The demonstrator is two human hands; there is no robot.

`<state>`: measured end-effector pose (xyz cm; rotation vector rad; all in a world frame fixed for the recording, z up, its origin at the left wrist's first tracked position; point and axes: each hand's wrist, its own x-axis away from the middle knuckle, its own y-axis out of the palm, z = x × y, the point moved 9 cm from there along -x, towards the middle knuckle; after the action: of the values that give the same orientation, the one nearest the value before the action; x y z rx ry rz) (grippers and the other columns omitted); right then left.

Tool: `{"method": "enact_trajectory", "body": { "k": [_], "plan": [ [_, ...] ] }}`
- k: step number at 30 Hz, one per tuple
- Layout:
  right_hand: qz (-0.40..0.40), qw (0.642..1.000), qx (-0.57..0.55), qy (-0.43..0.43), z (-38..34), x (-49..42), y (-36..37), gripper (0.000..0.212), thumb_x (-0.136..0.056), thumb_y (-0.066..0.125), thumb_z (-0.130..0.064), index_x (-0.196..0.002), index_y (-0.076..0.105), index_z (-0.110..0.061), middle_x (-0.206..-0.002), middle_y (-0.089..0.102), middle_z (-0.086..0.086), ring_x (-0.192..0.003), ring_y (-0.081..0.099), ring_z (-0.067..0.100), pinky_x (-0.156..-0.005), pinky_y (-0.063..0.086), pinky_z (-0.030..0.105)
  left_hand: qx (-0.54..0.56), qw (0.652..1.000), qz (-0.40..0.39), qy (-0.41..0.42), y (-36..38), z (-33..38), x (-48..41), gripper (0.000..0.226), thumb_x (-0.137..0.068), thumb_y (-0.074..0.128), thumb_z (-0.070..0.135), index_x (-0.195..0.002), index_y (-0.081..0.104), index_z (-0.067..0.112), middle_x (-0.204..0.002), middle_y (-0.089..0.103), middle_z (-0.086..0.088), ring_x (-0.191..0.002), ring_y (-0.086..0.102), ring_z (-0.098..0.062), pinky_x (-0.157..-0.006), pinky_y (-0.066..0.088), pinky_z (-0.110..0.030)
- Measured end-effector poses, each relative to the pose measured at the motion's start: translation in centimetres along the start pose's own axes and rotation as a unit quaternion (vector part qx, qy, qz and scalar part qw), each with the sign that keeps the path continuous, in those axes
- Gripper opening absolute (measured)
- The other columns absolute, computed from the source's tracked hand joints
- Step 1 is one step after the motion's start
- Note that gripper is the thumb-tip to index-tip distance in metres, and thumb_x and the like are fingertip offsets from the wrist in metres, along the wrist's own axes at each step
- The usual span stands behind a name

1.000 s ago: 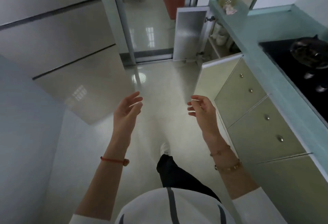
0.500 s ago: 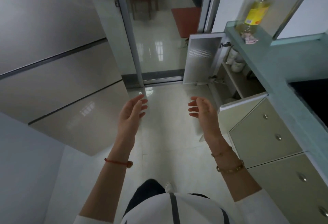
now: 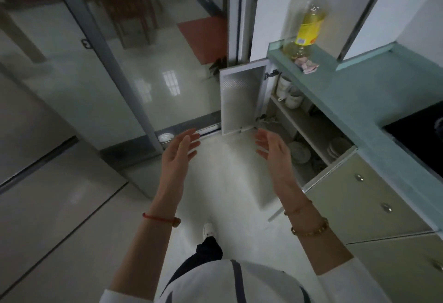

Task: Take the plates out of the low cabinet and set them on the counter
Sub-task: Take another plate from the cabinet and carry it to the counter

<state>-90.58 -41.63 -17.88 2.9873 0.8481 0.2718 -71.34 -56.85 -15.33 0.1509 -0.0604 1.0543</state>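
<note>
Left hand [image 3: 178,156]: fingers straight, holding nothing. Right hand [image 3: 273,151]: likewise spread and empty, near my open low cabinet [image 3: 302,120]. Plates [image 3: 298,152]: stacked on its bottom shelf, untouched. Bench [image 3: 359,91]: no plate visible there. Whole task outstanding, I judge.

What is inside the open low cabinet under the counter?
White cups stand on the upper shelf, plates lie below it. The counter hides what is farther back.

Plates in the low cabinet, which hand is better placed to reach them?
The right hand: open, empty, just beside the plates in the cabinet. The left hand is farther off.
</note>
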Motion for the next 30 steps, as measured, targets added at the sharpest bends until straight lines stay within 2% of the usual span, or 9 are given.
{"method": "enact_trajectory", "body": {
  "k": [6, 12, 16, 20, 26, 30],
  "plan": [
    [0.088, 0.996, -0.017, 0.016, -1.5, -7.3, 2.0, 0.036, -0.104, 0.037, -0.026, -0.128, 0.059, -0.012, -0.125, 0.064, 0.003, -0.116, 0.059, 0.017, -0.101, 0.048, 0.034, -0.001, 0.997, -0.079, -0.018, 3.8, 0.8, -12.7, 0.025, -0.104, 0.042, 0.017, -0.117, 0.063, 0.016, -0.120, 0.068, -0.008, -0.115, 0.063, -0.022, -0.109, 0.043, -0.045],
    [0.163, 0.986, -0.006, 0.023, -1.7, -12.4, 0.8, 0.037, -0.105, 0.035, -0.028, -0.131, 0.057, -0.014, -0.130, 0.061, 0.003, -0.120, 0.057, 0.016, -0.102, 0.046, 0.033, -0.021, 0.986, -0.161, -0.048, 9.1, -1.0, -20.9, 0.029, -0.104, 0.041, 0.019, -0.117, 0.067, 0.021, -0.121, 0.070, -0.002, -0.115, 0.066, -0.015, -0.105, 0.048, -0.039],
    [0.214, 0.976, -0.016, 0.035, -1.2, -16.4, -0.8, 0.035, -0.104, 0.036, -0.028, -0.129, 0.059, -0.015, -0.127, 0.062, 0.003, -0.118, 0.058, 0.015, -0.101, 0.047, 0.031, -0.042, 0.974, -0.211, -0.076, 13.2, -2.2, -25.5, 0.030, -0.103, 0.044, 0.019, -0.124, 0.065, 0.014, -0.122, 0.071, -0.002, -0.115, 0.066, -0.013, -0.103, 0.048, -0.036],
    [0.262, 0.963, -0.039, 0.047, 0.0, -21.4, -2.3, 0.034, -0.104, 0.038, -0.026, -0.128, 0.060, -0.015, -0.124, 0.064, 0.004, -0.117, 0.059, 0.019, -0.103, 0.047, 0.035, -0.068, 0.961, -0.254, -0.084, 17.5, -2.7, -30.4, 0.030, -0.102, 0.045, 0.021, -0.125, 0.064, 0.015, -0.120, 0.071, 0.001, -0.112, 0.067, -0.009, -0.098, 0.049, -0.028],
    [0.302, 0.949, -0.072, 0.060, 0.3, -30.3, -3.9, 0.034, -0.103, 0.041, -0.028, -0.126, 0.061, -0.012, -0.124, 0.065, 0.006, -0.115, 0.061, 0.022, -0.105, 0.047, 0.043, -0.097, 0.943, -0.305, -0.093, 24.8, -3.0, -38.5, 0.028, -0.103, 0.044, 0.025, -0.124, 0.063, 0.019, -0.128, 0.066, -0.003, -0.120, 0.062, -0.016, -0.095, 0.049, -0.026],
    [0.335, 0.938, -0.069, 0.059, -1.0, -35.3, -6.1, 0.032, -0.104, 0.040, -0.026, -0.122, 0.062, -0.014, -0.123, 0.066, 0.004, -0.115, 0.061, 0.024, -0.098, 0.049, 0.038, -0.119, 0.931, -0.336, -0.078, 30.2, -2.8, -43.4, 0.025, -0.103, 0.046, 0.026, -0.118, 0.066, 0.028, -0.122, 0.070, 0.005, -0.116, 0.065, -0.012, -0.099, 0.049, -0.030]
  ]
}}
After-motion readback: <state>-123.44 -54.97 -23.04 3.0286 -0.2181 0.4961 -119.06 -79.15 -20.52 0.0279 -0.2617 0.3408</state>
